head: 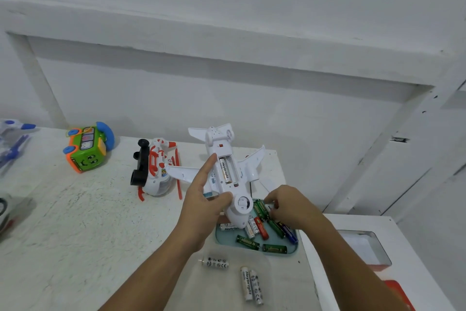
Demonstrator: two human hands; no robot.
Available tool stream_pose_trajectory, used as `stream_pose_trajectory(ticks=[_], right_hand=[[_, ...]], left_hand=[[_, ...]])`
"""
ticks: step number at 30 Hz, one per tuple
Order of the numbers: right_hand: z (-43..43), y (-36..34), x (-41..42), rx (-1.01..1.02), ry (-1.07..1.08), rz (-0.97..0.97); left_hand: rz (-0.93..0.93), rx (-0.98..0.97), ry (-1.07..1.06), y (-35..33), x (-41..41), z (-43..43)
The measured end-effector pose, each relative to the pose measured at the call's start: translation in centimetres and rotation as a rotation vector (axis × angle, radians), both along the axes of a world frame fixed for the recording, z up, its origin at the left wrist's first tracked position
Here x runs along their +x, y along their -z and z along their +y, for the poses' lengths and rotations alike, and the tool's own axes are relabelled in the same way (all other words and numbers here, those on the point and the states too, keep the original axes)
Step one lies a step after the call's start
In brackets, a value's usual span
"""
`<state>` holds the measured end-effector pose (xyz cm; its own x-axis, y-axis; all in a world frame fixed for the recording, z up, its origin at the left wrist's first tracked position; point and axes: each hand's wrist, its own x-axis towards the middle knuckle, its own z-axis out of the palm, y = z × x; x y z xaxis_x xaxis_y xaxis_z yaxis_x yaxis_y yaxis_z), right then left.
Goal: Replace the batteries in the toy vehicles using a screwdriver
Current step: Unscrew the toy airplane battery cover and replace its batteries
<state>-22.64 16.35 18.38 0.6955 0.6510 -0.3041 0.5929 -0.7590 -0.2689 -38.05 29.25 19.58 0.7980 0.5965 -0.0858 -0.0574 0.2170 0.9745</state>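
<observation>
One white battery (225, 170) sits in the open bay of the white plastic toy plane (216, 149), probably light and slick. My left grip (201, 207) clamps its fuselage, sparing the thin wings, over the teal tray (225, 240) by the surface's right edge. My right grip (292, 204) pinches a second white battery (269, 207).

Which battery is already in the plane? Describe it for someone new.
On the white table, the left hand holds a white toy airplane belly-up. In its open battery compartment lies one white battery lettered Heybright. Unlike the loose batteries in the teal tray, it alone sits inside the toy.
</observation>
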Motion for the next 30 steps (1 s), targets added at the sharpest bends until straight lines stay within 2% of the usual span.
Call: stream_pose_trajectory(ticks=[8, 11, 16, 19, 24, 25, 28, 30], right_hand=[[-1.2, 0.8, -0.3, 0.186, -0.024, 0.008], [-1.6, 0.2, -0.5, 0.427, 0.072, 0.067], [-1.0, -3.0, -1.1, 0.957, 0.352, 0.417], [0.0, -4.9, -2.0, 1.085, 0.363, 0.550], [2.0, -6.3, -3.7, 1.025, 0.231, 0.547], [2.5, -6.3, -4.0, 0.975, 0.202, 0.499], [4.0, -6.0, -5.0, 0.754, 0.165, 0.192], [4.6, -5.9, -5.6, 0.684, 0.158, 0.076]], left_hand=[[0.000, 0.017, 0.003, -0.2, -0.4, -0.1], [-0.004, 0.001, 0.007, -0.2, -0.5, -0.2], [-0.014, -0.029, 0.019, -0.3, -0.5, -0.5], [-0.011, -0.017, 0.020, -0.3, -0.4, -0.6], [-0.012, 0.001, 0.019, -0.2, -0.4, -0.6], [-0.014, 0.005, 0.024, -0.2, -0.4, -0.6], [-0.010, 0.020, 0.030, 0.0, -0.4, -0.6], [-0.015, 0.025, 0.028, 0.0, -0.3, -0.5]])
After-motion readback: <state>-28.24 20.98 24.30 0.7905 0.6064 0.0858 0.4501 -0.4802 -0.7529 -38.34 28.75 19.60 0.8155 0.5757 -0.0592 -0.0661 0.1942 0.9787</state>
